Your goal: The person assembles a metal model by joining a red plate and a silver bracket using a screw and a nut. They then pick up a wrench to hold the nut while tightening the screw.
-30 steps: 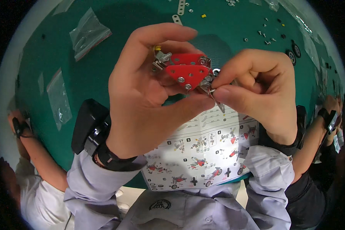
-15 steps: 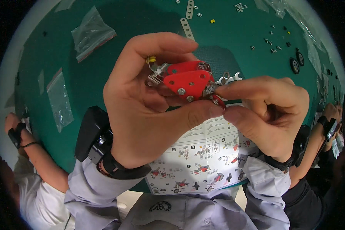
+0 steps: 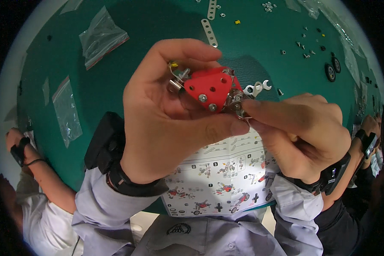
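My left hand (image 3: 158,111) is wrapped round a partly built toy vehicle (image 3: 210,88) with red perforated side plates, silver bolts and bent metal brackets. A small yellow piece (image 3: 174,65) sits at its left end. My right hand (image 3: 298,128) pinches the small metal parts (image 3: 239,104) at the model's right end between thumb and forefinger; the exact piece is hard to make out. My left thumb presses close to the same spot. Just behind lie small spanners (image 3: 257,88) on the table. Under both hands is a printed instruction sheet (image 3: 217,170).
On the green table (image 3: 158,21) lie clear plastic bags (image 3: 101,38), perforated metal strips (image 3: 209,33), nuts (image 3: 269,7), several screws (image 3: 305,49) and black wheels (image 3: 330,72). Another person's arm (image 3: 47,173) rests at the left, and one more person's arm (image 3: 350,166) is at the right.
The red model has turned slightly in my left hand. My right hand has rolled over and moved a little downward and right, with its fingers still at the model's right end.
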The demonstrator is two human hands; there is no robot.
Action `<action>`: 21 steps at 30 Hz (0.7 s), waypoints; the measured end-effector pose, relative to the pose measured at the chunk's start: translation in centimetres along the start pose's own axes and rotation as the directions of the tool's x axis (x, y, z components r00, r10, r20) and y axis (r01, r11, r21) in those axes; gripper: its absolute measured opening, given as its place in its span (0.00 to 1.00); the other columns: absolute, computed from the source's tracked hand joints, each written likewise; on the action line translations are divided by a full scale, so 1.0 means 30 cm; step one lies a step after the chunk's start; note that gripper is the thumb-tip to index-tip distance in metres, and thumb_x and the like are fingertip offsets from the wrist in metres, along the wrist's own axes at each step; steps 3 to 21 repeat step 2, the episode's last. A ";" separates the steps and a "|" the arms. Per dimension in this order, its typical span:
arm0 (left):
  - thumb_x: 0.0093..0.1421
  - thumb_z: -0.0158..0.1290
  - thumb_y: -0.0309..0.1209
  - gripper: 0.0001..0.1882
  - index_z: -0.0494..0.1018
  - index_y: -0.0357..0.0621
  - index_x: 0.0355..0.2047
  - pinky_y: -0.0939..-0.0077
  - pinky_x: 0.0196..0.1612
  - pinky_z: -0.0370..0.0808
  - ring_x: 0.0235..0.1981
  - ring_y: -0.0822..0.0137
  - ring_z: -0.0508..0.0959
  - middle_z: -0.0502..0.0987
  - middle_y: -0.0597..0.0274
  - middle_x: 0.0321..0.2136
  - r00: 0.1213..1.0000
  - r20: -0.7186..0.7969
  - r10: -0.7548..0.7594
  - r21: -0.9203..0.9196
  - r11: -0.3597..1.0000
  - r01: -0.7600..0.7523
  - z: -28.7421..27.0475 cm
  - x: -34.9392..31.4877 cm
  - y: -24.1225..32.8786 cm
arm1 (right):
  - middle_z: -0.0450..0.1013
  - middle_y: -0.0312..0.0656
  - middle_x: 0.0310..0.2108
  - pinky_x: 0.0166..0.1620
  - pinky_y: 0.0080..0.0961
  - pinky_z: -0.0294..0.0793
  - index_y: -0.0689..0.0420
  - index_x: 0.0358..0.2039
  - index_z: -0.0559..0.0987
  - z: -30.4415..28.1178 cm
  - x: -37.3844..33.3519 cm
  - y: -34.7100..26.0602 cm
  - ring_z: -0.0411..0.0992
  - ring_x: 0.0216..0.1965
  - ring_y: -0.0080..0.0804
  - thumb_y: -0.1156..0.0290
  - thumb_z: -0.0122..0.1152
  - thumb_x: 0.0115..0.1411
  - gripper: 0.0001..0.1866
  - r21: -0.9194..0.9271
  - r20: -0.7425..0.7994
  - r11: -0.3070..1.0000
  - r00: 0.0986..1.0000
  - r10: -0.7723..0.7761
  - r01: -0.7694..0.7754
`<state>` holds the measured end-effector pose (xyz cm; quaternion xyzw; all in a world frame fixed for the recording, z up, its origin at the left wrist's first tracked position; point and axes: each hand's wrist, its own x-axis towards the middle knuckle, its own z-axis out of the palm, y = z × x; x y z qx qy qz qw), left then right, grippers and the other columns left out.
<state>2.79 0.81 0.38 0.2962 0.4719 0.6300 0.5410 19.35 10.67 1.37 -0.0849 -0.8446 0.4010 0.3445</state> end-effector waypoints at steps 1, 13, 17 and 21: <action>0.36 0.66 0.14 0.43 0.57 0.42 0.53 0.72 0.45 0.76 0.43 0.63 0.74 0.68 0.51 0.47 0.997 -0.010 0.071 0.023 0.997 -0.071 -0.001 0.004 -0.010 | 0.74 0.50 0.17 0.18 0.18 0.66 0.72 0.30 0.78 0.005 0.000 0.005 0.70 0.12 0.30 0.85 0.59 0.40 0.12 0.014 -0.035 0.999 0.999 -0.039 0.040; 0.36 0.66 0.14 0.43 0.57 0.42 0.53 0.72 0.45 0.76 0.43 0.63 0.74 0.68 0.51 0.47 0.997 -0.012 0.074 0.028 0.997 -0.074 0.000 0.002 -0.006 | 0.74 0.48 0.17 0.18 0.18 0.66 0.71 0.31 0.78 0.017 0.000 0.014 0.70 0.12 0.30 0.85 0.59 0.40 0.13 0.032 -0.073 0.996 0.994 -0.084 0.086; 0.36 0.66 0.14 0.43 0.57 0.42 0.53 0.72 0.45 0.76 0.43 0.63 0.74 0.68 0.51 0.47 0.997 -0.012 0.074 0.028 0.997 -0.074 0.000 0.002 -0.006 | 0.74 0.48 0.17 0.18 0.18 0.66 0.71 0.31 0.78 0.017 0.000 0.014 0.70 0.12 0.30 0.85 0.59 0.40 0.13 0.032 -0.073 0.996 0.994 -0.084 0.086; 0.36 0.66 0.14 0.43 0.57 0.42 0.53 0.72 0.45 0.76 0.43 0.63 0.74 0.68 0.51 0.47 0.997 -0.012 0.074 0.028 0.997 -0.074 0.000 0.002 -0.006 | 0.74 0.48 0.17 0.18 0.18 0.66 0.71 0.31 0.78 0.017 0.000 0.014 0.70 0.12 0.30 0.85 0.59 0.40 0.13 0.032 -0.073 0.996 0.994 -0.084 0.086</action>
